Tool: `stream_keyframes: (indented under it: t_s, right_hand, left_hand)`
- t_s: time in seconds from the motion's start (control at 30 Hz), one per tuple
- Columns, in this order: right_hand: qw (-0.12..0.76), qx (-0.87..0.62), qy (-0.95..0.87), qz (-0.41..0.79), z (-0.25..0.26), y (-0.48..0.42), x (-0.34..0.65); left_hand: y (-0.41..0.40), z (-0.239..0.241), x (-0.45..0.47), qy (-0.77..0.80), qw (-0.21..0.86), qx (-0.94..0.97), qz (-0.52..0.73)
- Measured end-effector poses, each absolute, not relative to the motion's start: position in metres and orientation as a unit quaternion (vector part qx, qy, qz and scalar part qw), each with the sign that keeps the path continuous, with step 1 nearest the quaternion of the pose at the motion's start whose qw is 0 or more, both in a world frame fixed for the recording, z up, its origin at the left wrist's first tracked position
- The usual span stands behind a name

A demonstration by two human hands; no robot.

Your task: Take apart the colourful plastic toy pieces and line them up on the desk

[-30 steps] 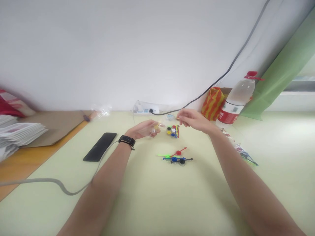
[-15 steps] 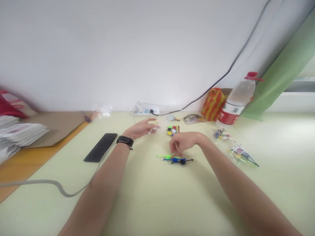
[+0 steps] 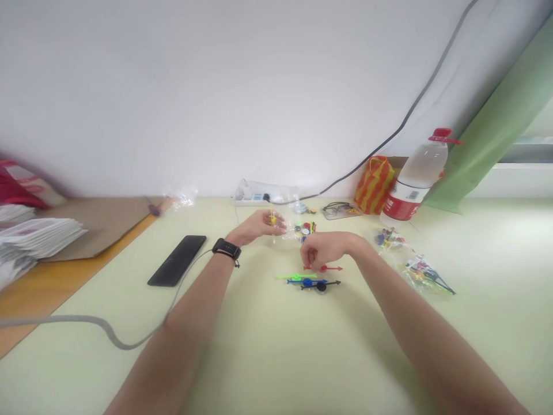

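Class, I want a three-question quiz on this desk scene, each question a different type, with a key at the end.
1. True or false: the right hand grips the red plastic arrow-shaped stick.
2. The small plastic piece pinched in the left hand is: A yellow, B purple, C white.
3. Fill in: the clear plastic bottle has a ___ cap.
Key: 1 true; 2 A; 3 red.
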State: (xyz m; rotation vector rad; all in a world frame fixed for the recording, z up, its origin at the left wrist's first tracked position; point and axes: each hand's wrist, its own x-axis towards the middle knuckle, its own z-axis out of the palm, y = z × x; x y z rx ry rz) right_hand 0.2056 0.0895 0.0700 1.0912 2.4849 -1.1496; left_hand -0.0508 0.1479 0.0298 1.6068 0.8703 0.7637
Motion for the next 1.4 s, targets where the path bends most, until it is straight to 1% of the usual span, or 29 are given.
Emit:
stream_keyframes:
  t_s: [0.13, 0.2, 0.27, 0.37, 0.53, 0.6, 0.67, 0.77, 1.0, 1.13, 1.4]
  right_hand:
    - [0.045, 0.375, 0.839, -0.392, 0.087, 0.088, 0.225]
    - [0.000, 0.403, 0.834, -0.378, 0.097, 0.086, 0.236]
    - [-0.080, 0.422, 0.822, -0.373, 0.107, 0.083, 0.247]
    - [-0.238, 0.410, 0.801, -0.366, 0.120, 0.077, 0.258]
    - [-0.472, 0.388, 0.720, -0.329, 0.129, 0.071, 0.264]
    - [-0.538, 0.382, 0.688, -0.303, 0.131, 0.071, 0.261]
    - [-0.569, 0.383, 0.673, -0.277, 0.133, 0.071, 0.258]
    - [-0.566, 0.392, 0.675, -0.266, 0.136, 0.067, 0.252]
    - [-0.475, 0.428, 0.716, -0.279, 0.137, 0.059, 0.242]
    - [-0.421, 0.445, 0.753, -0.240, 0.135, 0.061, 0.238]
    - [-0.372, 0.467, 0.786, -0.160, 0.133, 0.065, 0.238]
  left_hand:
    - [0.149, 0.026, -0.050, 0.389, 0.532, 0.682, 0.317]
    - [0.148, 0.025, -0.048, 0.397, 0.512, 0.698, 0.307]
    - [0.146, 0.027, -0.044, 0.394, 0.485, 0.720, 0.302]
    - [0.139, 0.033, -0.034, 0.373, 0.450, 0.755, 0.298]
    - [0.129, 0.039, -0.018, 0.336, 0.429, 0.798, 0.258]
    - [0.127, 0.037, -0.014, 0.323, 0.438, 0.803, 0.245]
    - [0.125, 0.035, -0.012, 0.301, 0.455, 0.805, 0.231]
    - [0.124, 0.034, -0.008, 0.280, 0.470, 0.809, 0.215]
    - [0.119, 0.040, -0.003, 0.258, 0.451, 0.828, 0.213]
    - [0.118, 0.041, -0.002, 0.253, 0.448, 0.829, 0.219]
    - [0.125, 0.040, -0.008, 0.296, 0.406, 0.837, 0.218]
